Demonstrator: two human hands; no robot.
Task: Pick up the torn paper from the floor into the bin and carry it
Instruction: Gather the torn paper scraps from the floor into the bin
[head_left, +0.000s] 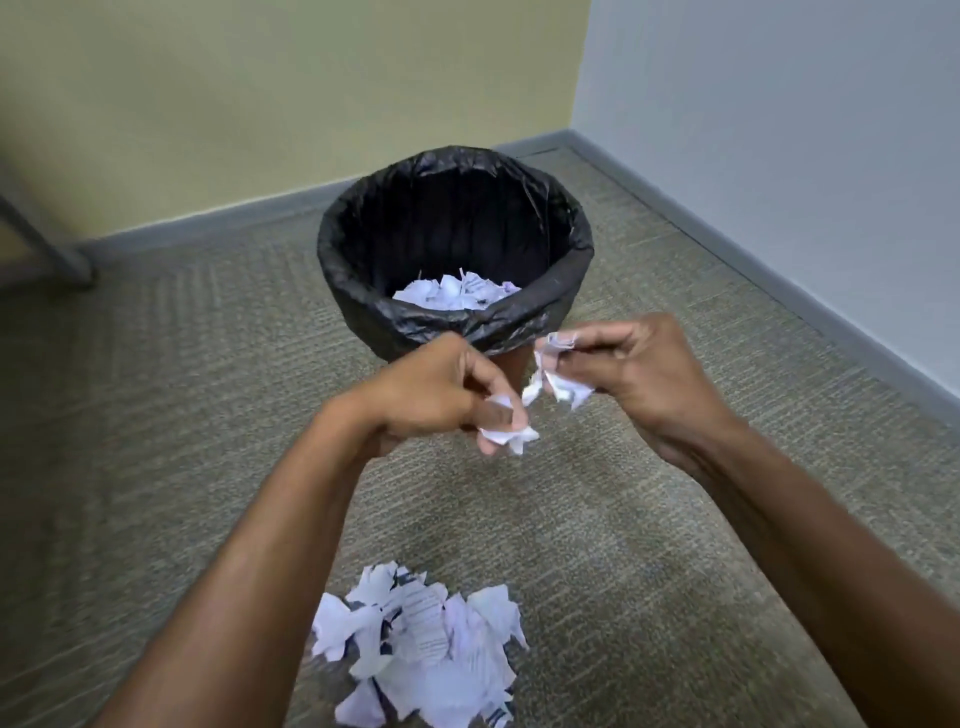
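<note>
A round bin (561, 244) lined with a black bag stands on the carpet near the room's corner, with torn white paper (452, 295) lying in its bottom. Just in front of the bin's near rim, my left hand (441, 395) grips a few crumpled paper scraps (506, 434) in its curled fingers. My right hand (644, 374) pinches more scraps (561, 382) beside it, close to the rim. A pile of torn printed paper (426, 644) lies on the floor below my forearms.
Grey-green carpet (156, 415) covers the floor. A yellow wall (260, 104) and a pale blue wall (779, 130) meet behind the bin, with grey baseboard along both. A grey furniture leg (47, 244) stands at far left.
</note>
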